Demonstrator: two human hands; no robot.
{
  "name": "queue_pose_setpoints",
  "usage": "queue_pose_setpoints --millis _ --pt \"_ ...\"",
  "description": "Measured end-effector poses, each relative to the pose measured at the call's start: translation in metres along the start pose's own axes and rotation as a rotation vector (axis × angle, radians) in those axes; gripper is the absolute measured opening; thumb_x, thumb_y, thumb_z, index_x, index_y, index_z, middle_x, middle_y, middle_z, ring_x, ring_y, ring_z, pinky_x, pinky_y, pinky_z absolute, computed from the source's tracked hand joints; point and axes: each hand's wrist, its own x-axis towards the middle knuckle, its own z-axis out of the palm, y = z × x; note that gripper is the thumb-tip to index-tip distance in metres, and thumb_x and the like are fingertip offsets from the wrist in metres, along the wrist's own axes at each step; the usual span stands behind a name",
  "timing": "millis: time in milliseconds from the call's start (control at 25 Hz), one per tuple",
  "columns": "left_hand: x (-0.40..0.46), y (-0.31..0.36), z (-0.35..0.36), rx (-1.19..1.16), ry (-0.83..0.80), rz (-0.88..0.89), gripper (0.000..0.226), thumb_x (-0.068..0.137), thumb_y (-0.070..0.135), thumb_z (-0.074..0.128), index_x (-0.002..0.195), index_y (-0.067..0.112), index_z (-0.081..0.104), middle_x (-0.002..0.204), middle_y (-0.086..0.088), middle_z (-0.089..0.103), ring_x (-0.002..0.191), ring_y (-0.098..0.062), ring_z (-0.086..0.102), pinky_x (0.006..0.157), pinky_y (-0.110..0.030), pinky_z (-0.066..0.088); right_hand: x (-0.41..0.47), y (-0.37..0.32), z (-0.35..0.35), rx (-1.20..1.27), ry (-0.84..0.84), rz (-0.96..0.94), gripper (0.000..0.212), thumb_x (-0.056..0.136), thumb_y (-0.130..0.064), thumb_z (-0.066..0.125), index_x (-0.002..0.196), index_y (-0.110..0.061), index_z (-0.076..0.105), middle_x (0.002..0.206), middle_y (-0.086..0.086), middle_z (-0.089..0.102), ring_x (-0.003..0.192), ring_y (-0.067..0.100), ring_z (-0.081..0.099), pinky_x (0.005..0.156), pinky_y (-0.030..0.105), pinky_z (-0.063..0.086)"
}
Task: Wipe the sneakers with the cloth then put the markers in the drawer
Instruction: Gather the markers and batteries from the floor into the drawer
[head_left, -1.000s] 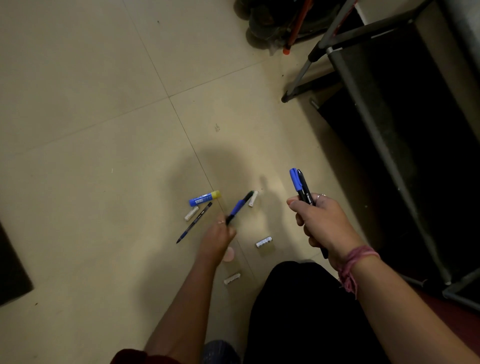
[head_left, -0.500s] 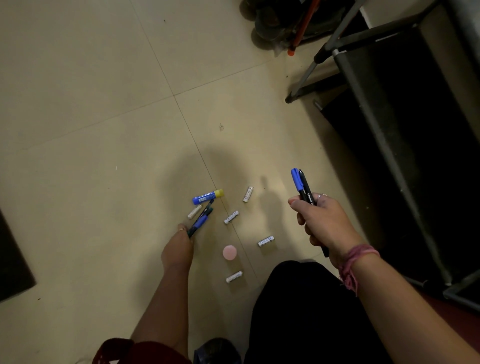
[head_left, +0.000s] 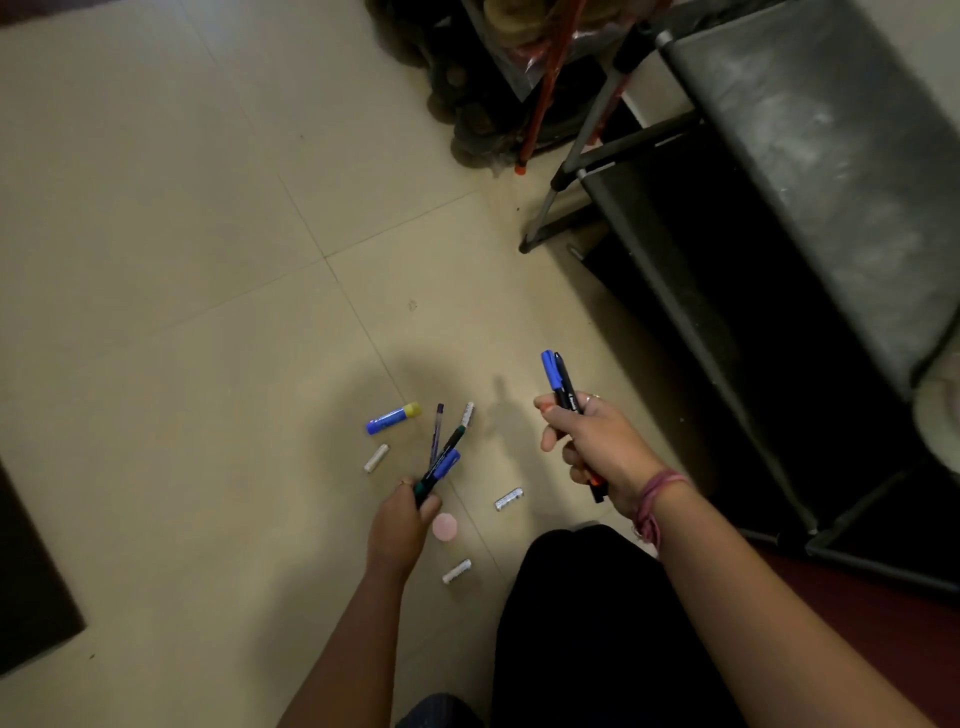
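**Both hands full of markers above the tiled floor**

My left hand (head_left: 402, 525) is curled round the lower ends of a small bunch of pens (head_left: 440, 457), held low over the floor. Their long axes run up and away from me, fanning a little: a slim purple one stands nearly straight ahead, a dark green-tipped one leans right, and a blue-capped one lies shortest beside it. My right hand (head_left: 589, 447) grips two markers (head_left: 558, 379) in a fist, raised higher and well apart from the left. These two stand side by side, caps pointing away from me and tilted slightly left, one with a blue cap, one black; an orange-tipped end pokes out below my palm.

On the tiled floor (head_left: 208, 364) just beyond my left hand lies a blue stick with a yellow cap (head_left: 393, 418), its axis slanting up to the right. Small white pieces (head_left: 376, 458) are scattered near it, and a pink disc (head_left: 445, 527) rests beside my left thumb. A dark metal-framed shelf (head_left: 779, 234) stands to the right.
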Motion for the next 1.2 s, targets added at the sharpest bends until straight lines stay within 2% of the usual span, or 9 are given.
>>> queue_pose_setpoints --millis 120,280,440,640,680,840,1000,1200 --pt "-0.027 0.039 -0.010 -0.173 0.008 0.018 0.014 0.092 0.019 0.055 0.083 0.010 0.050 0.065 0.001 0.049 0.060 -0.017 0.045 0.055 -0.031 0.035 -0.019 0.003 -0.011 0.212 0.006 0.040 0.018 0.096 -0.012 0.047 0.111 -0.012 0.057 0.068 0.001 0.059 0.041 0.005 0.039 0.036 0.017 0.031" --pt "-0.066 0.092 -0.020 -0.297 -0.073 0.106 0.023 0.093 0.019 0.055 0.072 0.012 0.048 0.063 -0.001 0.043 0.055 -0.012 0.039 0.055 -0.027 0.032 -0.067 0.005 -0.027 0.606 0.008 0.124 0.016 0.097 -0.010 0.045 0.106 -0.010 0.059 0.069 0.002 0.062 0.044 0.006 0.053 0.042 0.017 0.045" --pt "-0.132 0.163 -0.025 -0.288 -0.203 0.206 0.027 0.093 0.023 0.055 0.068 0.015 0.048 0.057 0.003 0.045 0.052 -0.011 0.041 0.052 -0.025 0.035 -0.141 0.003 -0.059 0.828 0.096 0.060 0.018 0.098 -0.007 0.043 0.102 -0.009 0.061 0.082 0.006 0.066 0.063 0.011 0.065 0.061 0.024 0.054" --pt "-0.219 0.232 -0.039 -0.312 -0.423 0.297 0.027 0.094 0.025 0.051 0.069 0.018 0.045 0.053 0.005 0.037 0.046 -0.010 0.033 0.048 -0.027 0.029 -0.219 0.010 -0.092 0.943 0.188 -0.036 0.015 0.099 -0.007 0.043 0.108 -0.005 0.055 0.098 0.010 0.064 0.092 0.021 0.063 0.087 0.033 0.048" --pt "-0.235 0.243 -0.043 -0.316 -0.473 0.312 0.026 0.094 0.024 0.051 0.070 0.018 0.044 0.051 0.006 0.036 0.045 -0.009 0.031 0.048 -0.027 0.028 -0.233 0.013 -0.098 0.935 0.194 -0.048 0.014 0.099 -0.008 0.044 0.105 -0.007 0.056 0.097 0.009 0.064 0.091 0.020 0.064 0.086 0.033 0.047" --pt "-0.302 0.275 -0.048 -0.256 -0.662 0.388 0.024 0.093 0.021 0.051 0.071 0.019 0.044 0.052 0.007 0.035 0.044 -0.007 0.030 0.047 -0.025 0.028 -0.290 0.033 -0.125 0.968 0.230 -0.121 0.014 0.099 -0.013 0.044 0.096 -0.012 0.058 0.079 0.003 0.072 0.064 0.010 0.070 0.069 0.030 0.050" --pt "-0.362 0.287 -0.035 -0.132 -0.811 0.451 0.017 0.092 0.020 0.053 0.075 0.019 0.050 0.055 0.007 0.036 0.044 -0.006 0.029 0.045 -0.022 0.026 -0.346 0.065 -0.143 1.151 0.247 -0.235 0.017 0.099 -0.010 0.042 0.097 -0.005 0.058 0.069 0.007 0.072 0.060 0.014 0.071 0.049 0.028 0.056" --pt "-0.423 0.285 -0.012 0.013 -0.896 0.526 0.019 0.090 0.021 0.054 0.071 0.019 0.052 0.051 0.008 0.038 0.042 -0.006 0.031 0.042 -0.021 0.027 -0.402 0.112 -0.149 1.337 0.311 -0.324 0.017 0.097 -0.006 0.046 0.091 -0.002 0.061 0.063 0.007 0.068 0.051 0.014 0.067 0.047 0.026 0.056"
